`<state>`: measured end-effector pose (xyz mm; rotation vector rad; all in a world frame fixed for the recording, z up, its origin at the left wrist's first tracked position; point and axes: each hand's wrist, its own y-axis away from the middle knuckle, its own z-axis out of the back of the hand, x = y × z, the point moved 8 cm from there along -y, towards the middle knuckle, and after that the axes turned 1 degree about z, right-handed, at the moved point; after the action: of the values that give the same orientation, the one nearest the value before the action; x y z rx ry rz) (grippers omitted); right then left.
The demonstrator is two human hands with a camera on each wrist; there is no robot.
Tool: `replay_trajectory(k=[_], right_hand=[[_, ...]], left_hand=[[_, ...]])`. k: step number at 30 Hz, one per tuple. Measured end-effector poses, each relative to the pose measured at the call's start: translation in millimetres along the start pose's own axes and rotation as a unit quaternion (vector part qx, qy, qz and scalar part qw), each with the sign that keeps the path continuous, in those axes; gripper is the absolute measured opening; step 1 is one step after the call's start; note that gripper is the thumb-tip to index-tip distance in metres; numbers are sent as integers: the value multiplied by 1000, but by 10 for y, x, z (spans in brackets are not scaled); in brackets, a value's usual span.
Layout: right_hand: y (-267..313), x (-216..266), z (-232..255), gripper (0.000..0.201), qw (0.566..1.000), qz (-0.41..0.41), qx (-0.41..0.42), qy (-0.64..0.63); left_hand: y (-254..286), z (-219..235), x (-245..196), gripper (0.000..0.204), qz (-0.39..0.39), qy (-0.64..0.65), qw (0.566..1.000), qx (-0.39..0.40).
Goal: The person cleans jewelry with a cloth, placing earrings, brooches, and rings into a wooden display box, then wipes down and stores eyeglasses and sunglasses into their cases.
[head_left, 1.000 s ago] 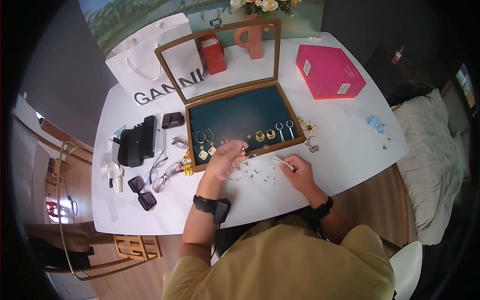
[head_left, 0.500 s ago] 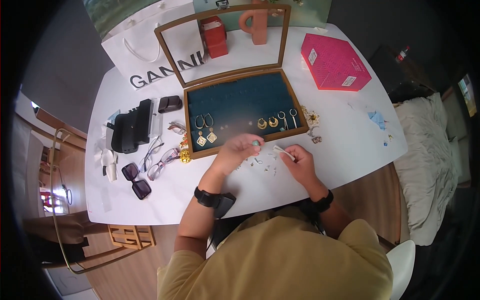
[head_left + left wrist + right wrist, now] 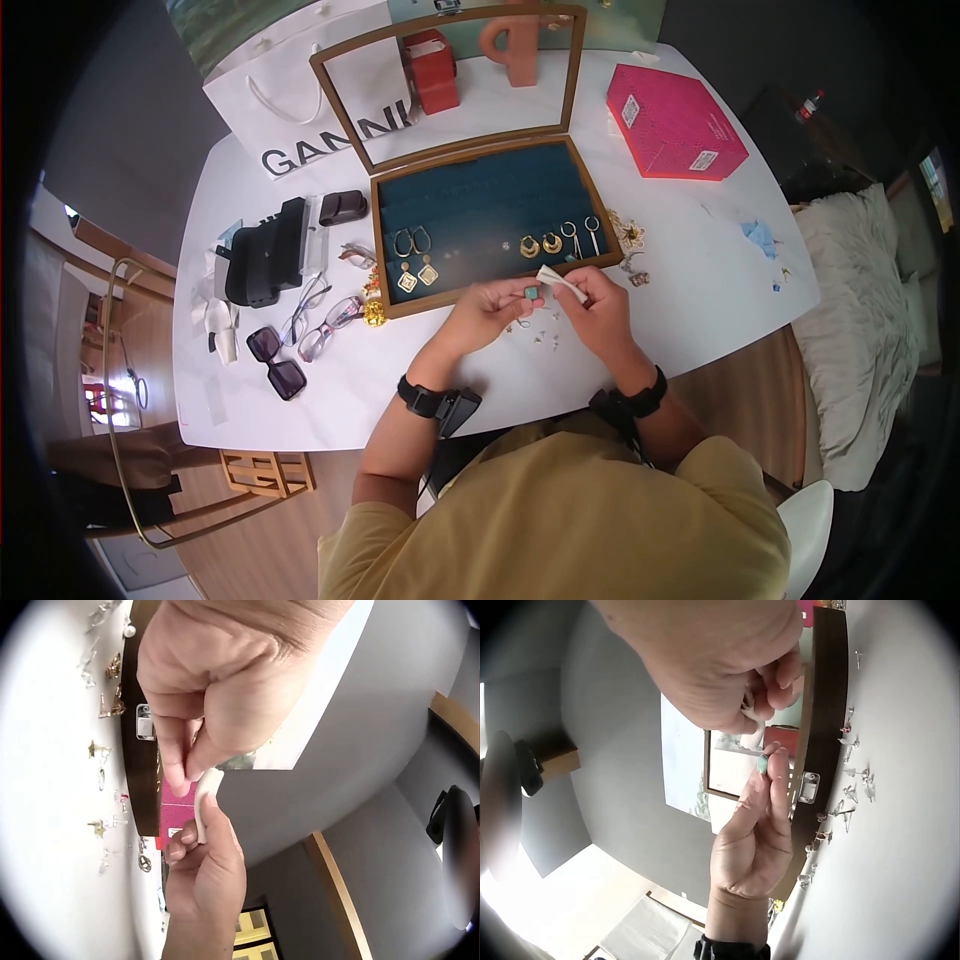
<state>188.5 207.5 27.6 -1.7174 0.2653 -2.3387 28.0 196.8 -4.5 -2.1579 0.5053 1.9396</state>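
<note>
Between thumb and fingertips my left hand (image 3: 485, 314) pinches a small green earring (image 3: 531, 293), its pale green stone (image 3: 763, 764) showing in the right wrist view. My right hand (image 3: 603, 318) grips a folded white cloth (image 3: 562, 282), whose free end sits right by the earring. Both hands meet just above the table, at the front edge of a wooden jewellery case (image 3: 595, 185) with its glass lid raised. On the case's dark teal lining hang gold hoop earrings (image 3: 552, 243), diamond-shaped drop earrings (image 3: 428, 271) and silver hoops (image 3: 592, 236).
Small loose earrings (image 3: 540, 338) lie in front of the case. To the left are sunglasses (image 3: 275, 365), clear-framed glasses (image 3: 330, 328) and a black case (image 3: 262, 255). Gold jewellery (image 3: 628, 236) lies right of the case. A pink box (image 3: 675, 125) and white paper bag (image 3: 305, 90) stand farther back.
My left hand has come away from the case's front edge toward the right, with the green earring now showing in its fingers. My right hand has brought the cloth up to it.
</note>
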Motion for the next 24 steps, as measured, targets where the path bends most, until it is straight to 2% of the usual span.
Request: replay_trajectory(k=[3,6,9,12,15,18,20,21,24], right_hand=[[63,83,-133,15,992,21,122,24],[129,99,-189,13,978,1,196,73],[117,16,-163,15,984,-18,175,26],[34,-23,-27,15,998,-15,56,-18],[-1,-52,58,16,999,-20,25,-28],[64,-21,-31,16,991,-3,131,-7],[75,-38,28,16,994,10,108,24],[74,-57,57,16,994,17,96,39],[40,-427,262,15,999,-44,30,9]], left_hand=[[-3,-7,-38,33,-20,11,1000,13],[-21,43,-3,33,-24,25,999,14],[-33,69,50,34,-4,45,999,8],[-35,62,95,34,10,78,997,11],[-15,24,59,34,23,103,994,7],[-17,23,76,34,38,64,997,8],[-26,47,118,33,46,17,999,23],[-31,46,110,30,33,40,998,21],[-31,47,98,24,14,90,996,14]])
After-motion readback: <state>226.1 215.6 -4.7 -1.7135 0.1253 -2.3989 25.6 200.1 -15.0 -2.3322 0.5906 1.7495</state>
